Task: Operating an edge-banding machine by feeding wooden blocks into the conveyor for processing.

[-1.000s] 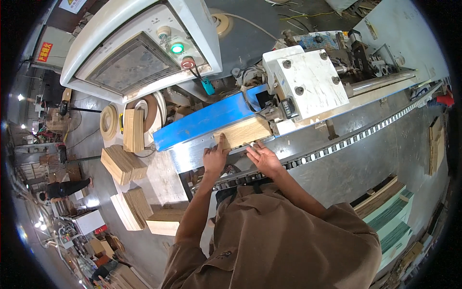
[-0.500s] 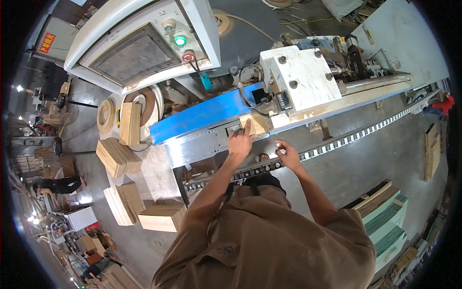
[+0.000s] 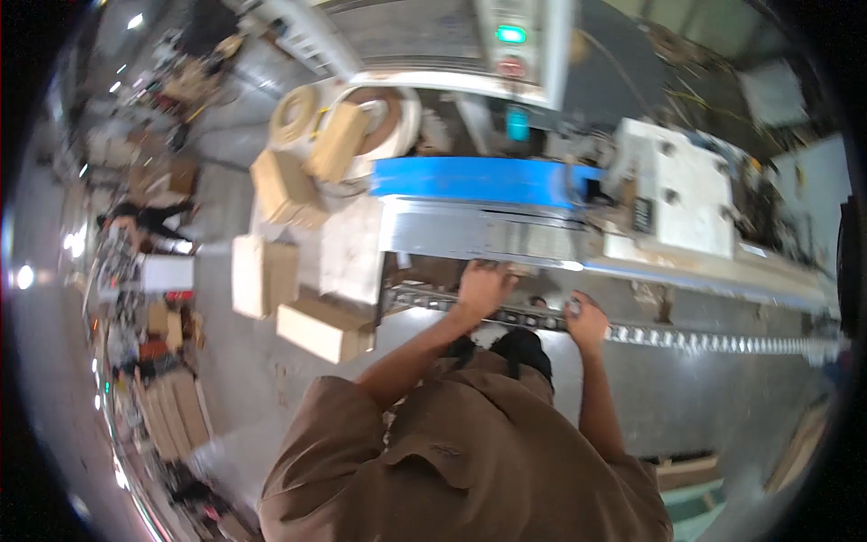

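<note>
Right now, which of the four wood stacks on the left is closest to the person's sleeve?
The lowest wood stack in the picture, just above the left sleeve. The other three wood stacks sit higher up, farther from that sleeve.

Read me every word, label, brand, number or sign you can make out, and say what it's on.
No text is readable; the view is blurred.
Small black block on the white machine housing: pale marks, too blurred to read.
Brown shirt: small dark mark, too blurred to read.
Control cabinet: no legible lettering around the green light.
</note>
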Demonstrator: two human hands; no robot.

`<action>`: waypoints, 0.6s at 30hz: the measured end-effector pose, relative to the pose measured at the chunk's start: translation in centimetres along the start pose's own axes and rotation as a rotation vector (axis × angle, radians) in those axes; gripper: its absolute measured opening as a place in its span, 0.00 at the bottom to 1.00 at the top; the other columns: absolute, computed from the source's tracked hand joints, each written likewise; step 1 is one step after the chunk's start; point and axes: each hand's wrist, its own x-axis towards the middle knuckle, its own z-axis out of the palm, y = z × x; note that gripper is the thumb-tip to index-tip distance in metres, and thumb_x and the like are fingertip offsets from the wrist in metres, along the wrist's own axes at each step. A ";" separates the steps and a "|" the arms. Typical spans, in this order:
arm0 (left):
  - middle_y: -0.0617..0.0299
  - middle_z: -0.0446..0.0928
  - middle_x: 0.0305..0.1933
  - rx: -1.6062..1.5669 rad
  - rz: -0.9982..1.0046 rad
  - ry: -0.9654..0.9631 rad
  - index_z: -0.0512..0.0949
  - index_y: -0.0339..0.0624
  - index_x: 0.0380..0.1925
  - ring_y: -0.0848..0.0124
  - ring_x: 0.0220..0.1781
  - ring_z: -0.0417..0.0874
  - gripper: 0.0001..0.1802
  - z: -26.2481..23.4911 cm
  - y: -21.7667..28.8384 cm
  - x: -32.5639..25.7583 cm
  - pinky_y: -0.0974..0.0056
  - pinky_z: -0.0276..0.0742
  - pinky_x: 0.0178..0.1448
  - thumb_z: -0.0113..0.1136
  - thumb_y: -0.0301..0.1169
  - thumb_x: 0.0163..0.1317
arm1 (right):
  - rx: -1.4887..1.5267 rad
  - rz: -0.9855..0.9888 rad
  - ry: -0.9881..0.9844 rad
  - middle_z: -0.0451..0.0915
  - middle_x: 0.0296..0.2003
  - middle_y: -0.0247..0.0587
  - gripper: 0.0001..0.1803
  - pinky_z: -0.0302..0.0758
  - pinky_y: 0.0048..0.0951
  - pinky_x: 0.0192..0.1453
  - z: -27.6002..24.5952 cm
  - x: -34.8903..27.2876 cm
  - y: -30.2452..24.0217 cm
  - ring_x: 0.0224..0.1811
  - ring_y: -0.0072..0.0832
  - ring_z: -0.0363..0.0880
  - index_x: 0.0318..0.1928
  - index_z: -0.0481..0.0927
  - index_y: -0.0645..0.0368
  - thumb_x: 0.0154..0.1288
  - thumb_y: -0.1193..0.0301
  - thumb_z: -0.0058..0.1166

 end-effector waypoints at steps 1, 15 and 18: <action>0.51 0.89 0.45 -0.010 -0.047 -0.055 0.83 0.49 0.57 0.53 0.51 0.89 0.22 -0.8 0.2 -0.6 0.47 0.74 0.67 0.61 0.48 0.72 | 0.003 -0.051 0.073 0.89 0.49 0.45 0.20 0.83 0.46 0.56 0.7 -0.1 0.8 0.50 0.49 0.88 0.55 0.86 0.50 0.66 0.58 0.65; 0.56 0.86 0.38 -0.316 -0.190 0.579 0.86 0.44 0.53 0.55 0.41 0.86 0.19 -19.6 -7.5 -10.5 0.49 0.75 0.57 0.64 0.45 0.73 | 0.495 -0.142 0.019 0.86 0.53 0.45 0.20 0.76 0.34 0.63 2.0 1.0 -6.8 0.55 0.30 0.82 0.64 0.81 0.61 0.79 0.65 0.62; 0.54 0.85 0.41 -0.270 -0.387 0.705 0.86 0.42 0.51 0.55 0.44 0.84 0.16 -24.7 -11.8 -15.8 0.50 0.75 0.58 0.68 0.40 0.70 | 0.741 -0.244 -0.261 0.84 0.58 0.42 0.19 0.75 0.32 0.67 4.2 0.3 -16.1 0.59 0.29 0.82 0.65 0.81 0.63 0.82 0.66 0.57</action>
